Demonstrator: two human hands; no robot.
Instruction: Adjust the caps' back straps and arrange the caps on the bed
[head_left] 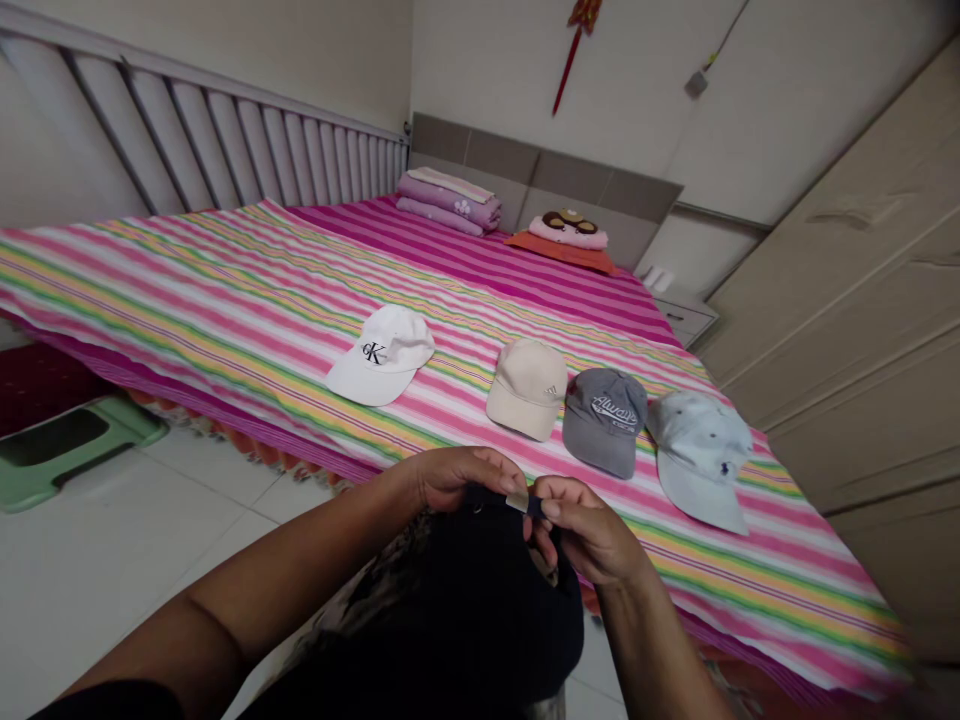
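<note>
Head view: left hand (474, 475) pinches the clasp (517, 500), right hand (592, 532) the strap (535, 507) of a black cap (499, 595), so a slack grip could let the strap slip.

Bedroom with bed (247, 310) and headboard (574, 180)

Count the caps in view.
5: on the striped bedding, left to right, a white cap, a beige cap, a gray cap and a pale blue cap; a dark cap, in the left hand and right hand.
</note>
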